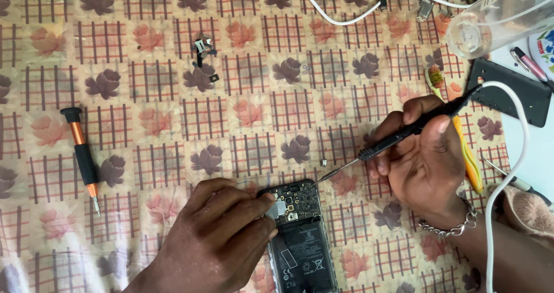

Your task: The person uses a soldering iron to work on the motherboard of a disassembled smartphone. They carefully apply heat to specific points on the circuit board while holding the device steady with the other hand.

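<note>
Opened phone (301, 241) lies flat on tabletop (173, 125), back cover off, long axis running near-to-far from wearer, circuit-board end pointing away, battery end toward bottom edge. Left hand (216, 241) just left of phone, fingers (257, 212) pressed together, bearing on board's left edge. Right hand (424, 160) up-right of phone, fingers pinching black screwdriver (404, 132) (tip slants down-left, at phone's far right corner). Second screwdriver (83, 157), orange-banded, well left of phone. Loose tiny screw (324, 162) just beyond phone.

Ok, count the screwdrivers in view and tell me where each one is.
2. One black screwdriver is in the right hand, its tip at the opened phone that the left hand steadies. The other, black and orange, lies on the tablecloth at left. Others may be out of view.
</note>
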